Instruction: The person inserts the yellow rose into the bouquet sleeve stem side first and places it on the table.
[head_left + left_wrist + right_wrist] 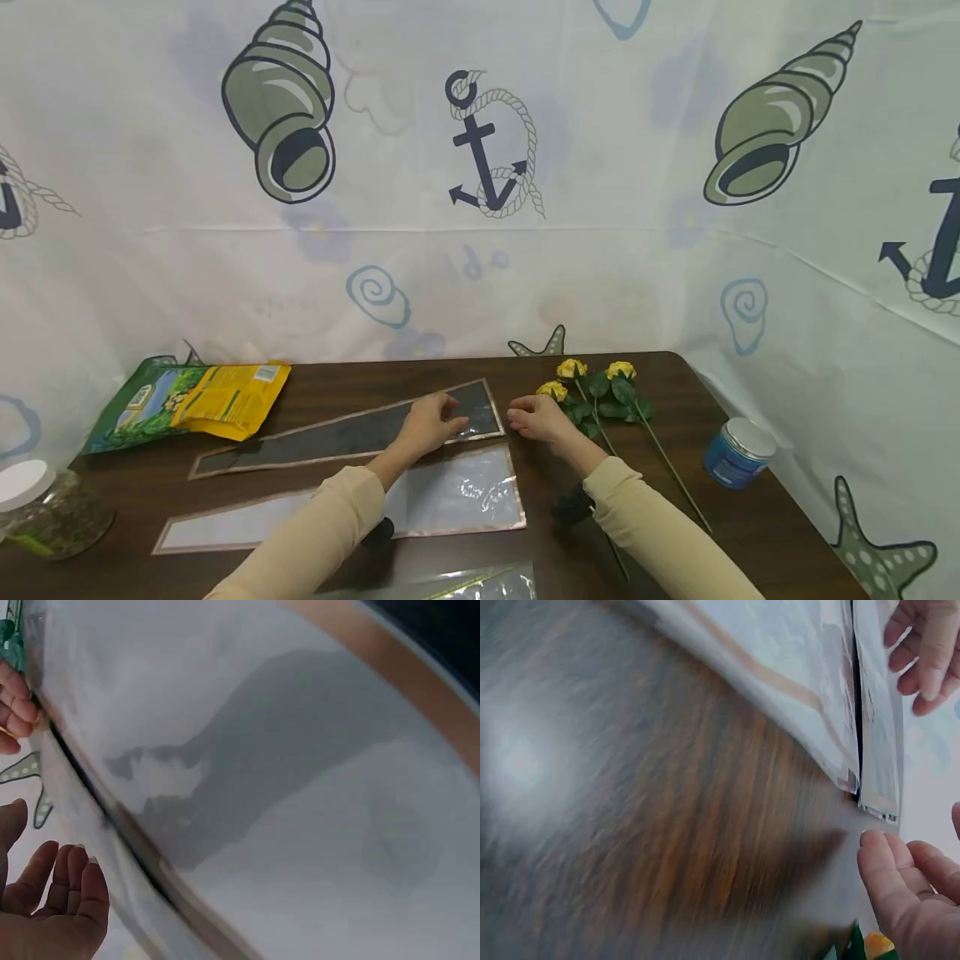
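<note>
A dark, tapered flower sleeve (pixel 330 433) with a copper-coloured border lies across the table. Over its wide right end is my left hand (pixel 429 427), fingers loosely bent and thumb apart, holding nothing. In the left wrist view the left hand (pixel 56 904) shows the same gap between thumb and fingers. My right hand (pixel 542 419) hovers just past that end, beside the yellow roses (pixel 572 368); the right wrist view shows the right hand (pixel 907 889) with relaxed fingers and nothing in them. Nearer me lies a white sleeve (pixel 457 492), partly covered by my left arm.
A clear sleeve (pixel 487 583) lies at the front edge. A blue jar (pixel 738 454) with a pale lid stands at right. At left are a lidded clear jar (pixel 63 512) and a green-yellow bag (pixel 232 400). A printed curtain (pixel 420 208) hangs behind the table.
</note>
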`<state>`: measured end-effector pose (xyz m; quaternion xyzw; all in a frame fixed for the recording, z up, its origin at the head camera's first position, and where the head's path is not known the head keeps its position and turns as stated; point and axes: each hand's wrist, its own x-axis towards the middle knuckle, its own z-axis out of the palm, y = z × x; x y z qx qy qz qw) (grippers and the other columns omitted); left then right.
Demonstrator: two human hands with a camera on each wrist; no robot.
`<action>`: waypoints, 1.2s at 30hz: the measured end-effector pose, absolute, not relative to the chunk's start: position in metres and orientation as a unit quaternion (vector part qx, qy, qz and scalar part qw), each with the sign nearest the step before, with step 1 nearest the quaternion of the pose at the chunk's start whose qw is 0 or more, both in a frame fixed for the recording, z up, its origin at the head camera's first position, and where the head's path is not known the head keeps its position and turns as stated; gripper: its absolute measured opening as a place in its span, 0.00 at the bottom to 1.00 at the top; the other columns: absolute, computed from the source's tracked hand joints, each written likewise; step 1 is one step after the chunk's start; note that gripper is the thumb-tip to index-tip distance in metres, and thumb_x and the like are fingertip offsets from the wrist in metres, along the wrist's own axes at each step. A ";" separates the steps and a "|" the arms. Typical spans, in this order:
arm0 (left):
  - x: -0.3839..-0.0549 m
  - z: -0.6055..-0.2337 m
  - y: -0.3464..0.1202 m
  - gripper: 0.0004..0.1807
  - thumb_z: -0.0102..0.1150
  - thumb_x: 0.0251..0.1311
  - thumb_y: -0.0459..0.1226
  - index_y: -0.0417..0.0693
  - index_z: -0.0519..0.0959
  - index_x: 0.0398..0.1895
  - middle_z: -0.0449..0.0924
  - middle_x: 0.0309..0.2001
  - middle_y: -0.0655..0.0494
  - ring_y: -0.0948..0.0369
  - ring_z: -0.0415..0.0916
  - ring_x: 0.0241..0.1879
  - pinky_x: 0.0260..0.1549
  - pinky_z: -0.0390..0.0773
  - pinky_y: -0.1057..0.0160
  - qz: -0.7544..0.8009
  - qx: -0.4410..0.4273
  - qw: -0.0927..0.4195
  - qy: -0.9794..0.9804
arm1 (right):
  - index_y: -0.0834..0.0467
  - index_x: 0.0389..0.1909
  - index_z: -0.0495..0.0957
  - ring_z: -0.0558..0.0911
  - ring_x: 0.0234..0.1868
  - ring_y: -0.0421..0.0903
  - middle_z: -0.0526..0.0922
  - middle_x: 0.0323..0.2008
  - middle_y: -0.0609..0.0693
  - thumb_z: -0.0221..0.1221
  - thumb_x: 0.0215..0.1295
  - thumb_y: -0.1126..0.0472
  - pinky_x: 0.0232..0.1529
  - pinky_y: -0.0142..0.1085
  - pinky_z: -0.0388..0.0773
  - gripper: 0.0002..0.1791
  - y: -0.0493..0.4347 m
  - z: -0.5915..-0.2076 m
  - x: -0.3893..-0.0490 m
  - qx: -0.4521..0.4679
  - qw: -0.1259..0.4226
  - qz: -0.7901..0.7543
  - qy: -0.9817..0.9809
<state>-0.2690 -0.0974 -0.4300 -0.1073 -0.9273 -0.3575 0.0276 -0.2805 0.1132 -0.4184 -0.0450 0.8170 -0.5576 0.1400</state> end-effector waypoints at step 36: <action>-0.275 -0.453 -0.094 0.20 0.66 0.53 0.36 0.34 0.76 0.47 0.77 0.39 0.45 0.55 0.74 0.38 0.38 0.76 0.58 -0.445 -0.023 0.020 -0.895 | 0.71 0.58 0.68 0.79 0.48 0.56 0.75 0.51 0.66 0.52 0.67 0.68 0.43 0.44 0.80 0.19 0.087 -0.432 -0.313 0.021 0.205 -0.604 0.770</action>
